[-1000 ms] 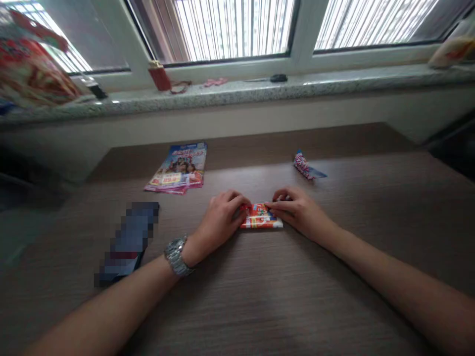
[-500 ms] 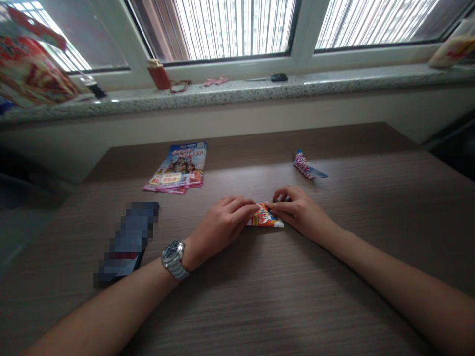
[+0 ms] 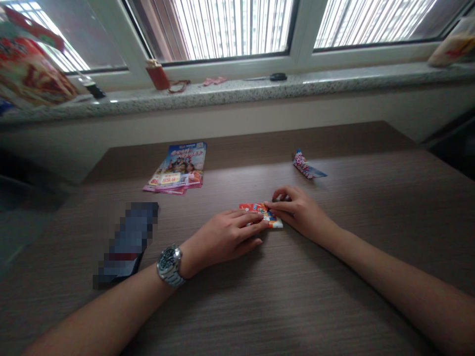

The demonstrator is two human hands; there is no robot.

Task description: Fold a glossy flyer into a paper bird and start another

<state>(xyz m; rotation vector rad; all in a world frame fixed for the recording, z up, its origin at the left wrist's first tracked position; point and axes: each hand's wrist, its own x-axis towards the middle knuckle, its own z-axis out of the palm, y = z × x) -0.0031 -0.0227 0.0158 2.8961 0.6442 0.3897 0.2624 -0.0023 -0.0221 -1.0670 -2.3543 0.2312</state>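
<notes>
A small folded printed paper, red, white and blue, lies flat on the brown table in front of me. My left hand, with a silver watch on its wrist, rests with fingers stretched over the paper's left and middle part. The thumb sits below it on the table. At the paper's right end, the fingertips of my right hand hold the top edge and corner, with the fingers bent. Part of the paper is hidden under my fingers.
A stack of printed leaflets lies back left. Nearer on the left is a dark, pixelated phone-like object. A folded paper piece stands back right. On the windowsill are a red case and a dark-handled item.
My left hand has slid down and its fingers have spread flat across the paper, uncovering the upper left edge. My right hand has stayed at the right end.
</notes>
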